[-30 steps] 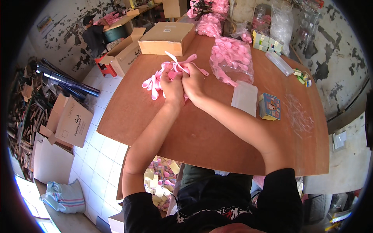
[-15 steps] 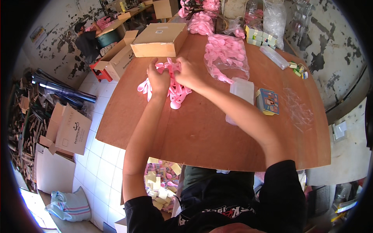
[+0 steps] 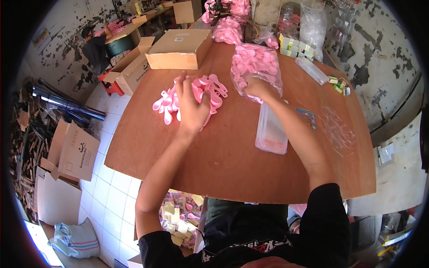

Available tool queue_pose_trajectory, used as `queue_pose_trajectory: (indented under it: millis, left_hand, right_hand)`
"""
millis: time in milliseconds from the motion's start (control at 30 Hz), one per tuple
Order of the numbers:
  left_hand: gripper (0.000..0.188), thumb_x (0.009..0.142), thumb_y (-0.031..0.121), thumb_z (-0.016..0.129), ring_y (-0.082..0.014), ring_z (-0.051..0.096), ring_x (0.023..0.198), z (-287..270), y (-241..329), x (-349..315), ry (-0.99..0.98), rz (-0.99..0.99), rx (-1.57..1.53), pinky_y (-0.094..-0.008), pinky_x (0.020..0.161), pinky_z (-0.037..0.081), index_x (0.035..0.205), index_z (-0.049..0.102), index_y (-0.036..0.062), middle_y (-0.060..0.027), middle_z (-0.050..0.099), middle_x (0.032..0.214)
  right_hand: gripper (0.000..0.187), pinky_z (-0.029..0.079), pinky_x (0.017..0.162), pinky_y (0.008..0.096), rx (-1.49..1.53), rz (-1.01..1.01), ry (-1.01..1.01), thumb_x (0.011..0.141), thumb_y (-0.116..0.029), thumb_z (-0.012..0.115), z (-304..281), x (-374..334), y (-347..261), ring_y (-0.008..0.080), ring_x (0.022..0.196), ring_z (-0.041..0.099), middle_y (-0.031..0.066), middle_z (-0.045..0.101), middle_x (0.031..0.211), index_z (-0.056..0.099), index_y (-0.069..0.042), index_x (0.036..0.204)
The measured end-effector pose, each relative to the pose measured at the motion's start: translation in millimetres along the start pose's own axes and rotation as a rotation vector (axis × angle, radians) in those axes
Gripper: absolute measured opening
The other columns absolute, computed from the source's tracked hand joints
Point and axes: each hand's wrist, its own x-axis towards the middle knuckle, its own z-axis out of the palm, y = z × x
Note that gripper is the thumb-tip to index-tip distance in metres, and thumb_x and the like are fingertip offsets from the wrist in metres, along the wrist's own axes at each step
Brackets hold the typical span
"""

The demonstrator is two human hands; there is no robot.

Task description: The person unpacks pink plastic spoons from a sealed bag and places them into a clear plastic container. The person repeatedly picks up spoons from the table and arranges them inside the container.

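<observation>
Pink plastic spoons (image 3: 167,105) lie in a loose pile on the brown table. Over this pile is my left hand (image 3: 193,109), its fingers stretched out and spread, touching or just above the spoons. My right hand (image 3: 260,89) is at the near end of a clear plastic bag (image 3: 257,67) full of more pink spoons. Its fingers are curled in among the film and spoons there, and what they grip is hidden. Beneath my right forearm lies a stack of clear plastic sleeves (image 3: 271,134), with a small printed box (image 3: 306,117) partly covered beside it.
A closed cardboard box (image 3: 178,49) sits at the table's far left. Small boxes (image 3: 296,47), a clear case (image 3: 311,71) and crumpled clear film (image 3: 337,129) lie to the right. Below the near edge is a container of packed pieces (image 3: 181,216). Another person (image 3: 96,51) sits far left.
My right hand has left the spoon pile and moved right to the bag. My left hand has opened out over the pile, where the spoons now lie more spread.
</observation>
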Motion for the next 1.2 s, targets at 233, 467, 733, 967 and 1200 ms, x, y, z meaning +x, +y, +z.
queue_pose_trajectory:
  millis: [233, 467, 733, 967, 1200]
  left_hand:
    - [0.043, 0.080, 0.000, 0.064, -0.0444, 0.035, 0.133, -4.1, 18.8, -6.3, -0.111, 0.008, -0.103, -0.0497, 0.109, 0.033, 0.122, 0.053, 0.0032, -0.0253, 0.037, 0.139]
    - [0.038, 0.080, 0.000, 0.064, -0.0429, 0.039, 0.130, -6.6, 21.3, -9.7, -0.150, -0.001, -0.166, -0.0474, 0.108, 0.034, 0.117, 0.055, 0.0010, -0.0246, 0.042, 0.137]
    - [0.037, 0.079, -0.003, 0.062, -0.0427, 0.041, 0.129, -13.8, 27.5, -14.4, -0.172, 0.054, -0.146, -0.0461, 0.107, 0.035, 0.115, 0.056, 0.0005, -0.0245, 0.042, 0.135]
    - [0.031, 0.083, 0.000, 0.066, -0.0348, 0.048, 0.127, -10.9, 29.2, -18.3, -0.217, 0.017, -0.163, -0.0417, 0.102, 0.043, 0.113, 0.058, 0.0020, -0.0189, 0.047, 0.133]
    - [0.032, 0.080, -0.004, 0.063, -0.0399, 0.047, 0.126, -8.2, 23.4, -21.3, -0.246, -0.020, -0.206, -0.0437, 0.102, 0.043, 0.111, 0.058, 0.0006, -0.0220, 0.046, 0.132]
  right_hand:
    - [0.041, 0.050, 0.087, 0.0464, -0.313, -0.125, -0.041, 0.084, -0.034, 0.061, 8.0, 15.6, 6.6, 0.0364, 0.100, 0.066, 0.0227, 0.068, 0.109, 0.068, -0.001, 0.108]
    - [0.048, 0.049, 0.089, 0.0469, -0.221, 0.202, 0.062, 0.087, -0.042, 0.056, 0.6, 42.8, -7.3, 0.0366, 0.101, 0.066, 0.0216, 0.068, 0.109, 0.069, -0.001, 0.109]
    - [0.063, 0.048, 0.091, 0.0468, -0.159, 0.192, 0.400, 0.091, -0.056, 0.041, 28.7, 89.0, -19.0, 0.0364, 0.103, 0.065, 0.0201, 0.069, 0.108, 0.071, -0.003, 0.107]
    - [0.041, 0.054, 0.079, 0.0467, -0.243, 0.167, 0.343, 0.089, -0.033, 0.052, 37.0, 105.1, -9.6, 0.0356, 0.096, 0.068, 0.0196, 0.070, 0.104, 0.067, -0.001, 0.111]
    - [0.041, 0.055, 0.075, 0.0465, -0.330, 0.201, 0.410, 0.085, -0.017, 0.058, 40.5, 104.4, -3.3, 0.0361, 0.095, 0.069, 0.0240, 0.069, 0.101, 0.056, 0.006, 0.119]
